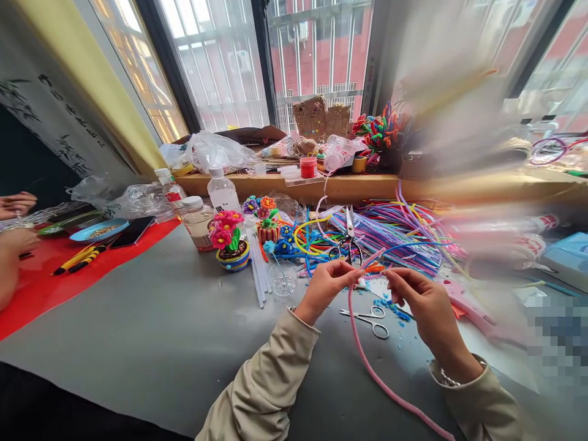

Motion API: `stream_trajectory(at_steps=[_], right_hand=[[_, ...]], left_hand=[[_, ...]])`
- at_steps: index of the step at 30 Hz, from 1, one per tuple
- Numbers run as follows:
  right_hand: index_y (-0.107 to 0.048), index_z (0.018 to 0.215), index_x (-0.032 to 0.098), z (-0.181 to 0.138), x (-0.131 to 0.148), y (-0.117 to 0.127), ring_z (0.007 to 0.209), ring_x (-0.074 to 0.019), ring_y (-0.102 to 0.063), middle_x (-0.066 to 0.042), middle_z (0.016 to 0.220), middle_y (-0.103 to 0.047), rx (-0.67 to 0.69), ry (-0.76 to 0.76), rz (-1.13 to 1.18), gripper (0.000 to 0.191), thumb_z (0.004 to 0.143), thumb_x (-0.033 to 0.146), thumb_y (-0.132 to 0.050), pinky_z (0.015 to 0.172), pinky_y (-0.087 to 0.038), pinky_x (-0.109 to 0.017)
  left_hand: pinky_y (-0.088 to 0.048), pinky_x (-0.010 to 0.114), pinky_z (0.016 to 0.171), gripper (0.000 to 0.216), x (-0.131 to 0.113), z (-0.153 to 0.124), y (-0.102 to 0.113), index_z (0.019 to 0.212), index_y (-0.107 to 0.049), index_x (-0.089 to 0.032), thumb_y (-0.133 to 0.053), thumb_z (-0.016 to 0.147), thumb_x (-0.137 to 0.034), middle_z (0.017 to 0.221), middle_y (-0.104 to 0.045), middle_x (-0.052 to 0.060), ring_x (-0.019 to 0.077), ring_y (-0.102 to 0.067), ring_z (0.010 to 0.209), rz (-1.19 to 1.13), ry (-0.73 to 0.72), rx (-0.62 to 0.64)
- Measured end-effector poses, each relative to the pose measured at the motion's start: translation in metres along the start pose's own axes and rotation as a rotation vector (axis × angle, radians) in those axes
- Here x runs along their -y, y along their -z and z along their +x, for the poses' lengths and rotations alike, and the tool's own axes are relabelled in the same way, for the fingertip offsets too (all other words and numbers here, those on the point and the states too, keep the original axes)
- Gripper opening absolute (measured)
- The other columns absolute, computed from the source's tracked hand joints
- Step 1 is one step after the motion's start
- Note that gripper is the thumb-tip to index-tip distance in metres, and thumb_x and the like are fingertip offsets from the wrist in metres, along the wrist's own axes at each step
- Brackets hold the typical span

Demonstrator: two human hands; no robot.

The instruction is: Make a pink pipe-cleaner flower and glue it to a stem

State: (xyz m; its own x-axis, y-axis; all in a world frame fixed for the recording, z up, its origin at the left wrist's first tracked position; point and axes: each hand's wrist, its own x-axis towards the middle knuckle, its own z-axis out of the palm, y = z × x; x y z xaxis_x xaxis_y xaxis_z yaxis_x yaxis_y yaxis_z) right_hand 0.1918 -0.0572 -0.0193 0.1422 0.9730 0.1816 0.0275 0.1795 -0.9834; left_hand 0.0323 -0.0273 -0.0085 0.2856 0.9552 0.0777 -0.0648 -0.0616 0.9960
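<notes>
A long pink pipe cleaner point(370, 364) is pinched between the thumb and fingers of my left hand point(328, 285). Its short end sticks up past the fingertips, and the long part curves down towards the table's front edge. Close on the other side, my right hand point(420, 303) has thumb and fingertips pressed together; what they hold, if anything, is too small to make out. Small silver scissors point(367, 316) lie on the grey table point(151, 331) below the hands. Black-handled scissors point(350, 236) are just behind them, beside blue fluffy bits point(397, 309).
Behind are bundles of coloured pipe cleaners point(390, 236), potted pipe-cleaner flowers point(231, 245) and bottles point(223, 190). Clear sticks point(260, 272) lie left of a clear glass dish point(282, 285). A pink glue gun point(473, 312) sits right. Another person's hand point(18, 204) is far left, near a blue plate point(100, 229).
</notes>
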Motion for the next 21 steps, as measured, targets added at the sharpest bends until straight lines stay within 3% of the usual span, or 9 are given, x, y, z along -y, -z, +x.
stream_trajectory(at_steps=[3, 7, 21], right_hand=[[-0.061, 0.078, 0.018, 0.0014, -0.0018, 0.0030, 0.049, -0.0084, -0.043, 0.001, 0.059, -0.054, -0.080, 0.069, -0.005, 0.020, 0.065, 0.032, -0.061, 0.043, -0.035, -0.021], [-0.061, 0.078, 0.019, 0.0013, -0.0002, 0.0021, 0.059, -0.0103, -0.048, -0.002, 0.074, -0.057, -0.088, 0.127, -0.036, 0.017, 0.065, 0.031, -0.061, 0.048, -0.038, -0.021], [-0.061, 0.076, 0.020, -0.0004, 0.0027, 0.0025, 0.066, -0.0116, -0.050, -0.001, 0.076, -0.056, -0.075, 0.129, 0.016, 0.014, 0.064, 0.028, -0.062, 0.051, -0.039, -0.022]], left_hand=[[-0.036, 0.020, 0.057, 0.022, -0.0008, -0.0012, -0.0010, 0.062, -0.054, -0.012, -0.061, 0.062, -0.033, 0.059, -0.053, -0.001, 0.0069, -0.047, 0.056, 0.023, -0.016, 0.011], [-0.036, 0.020, 0.054, 0.023, -0.0015, -0.0026, -0.0017, 0.061, -0.052, -0.012, -0.060, 0.063, -0.033, 0.057, -0.051, -0.002, 0.0067, -0.046, 0.054, 0.048, -0.037, 0.086], [-0.035, 0.019, 0.053, 0.022, -0.0014, -0.0035, -0.0030, 0.061, -0.051, -0.012, -0.060, 0.064, -0.032, 0.057, -0.050, -0.002, 0.0062, -0.045, 0.053, 0.075, -0.049, 0.114]])
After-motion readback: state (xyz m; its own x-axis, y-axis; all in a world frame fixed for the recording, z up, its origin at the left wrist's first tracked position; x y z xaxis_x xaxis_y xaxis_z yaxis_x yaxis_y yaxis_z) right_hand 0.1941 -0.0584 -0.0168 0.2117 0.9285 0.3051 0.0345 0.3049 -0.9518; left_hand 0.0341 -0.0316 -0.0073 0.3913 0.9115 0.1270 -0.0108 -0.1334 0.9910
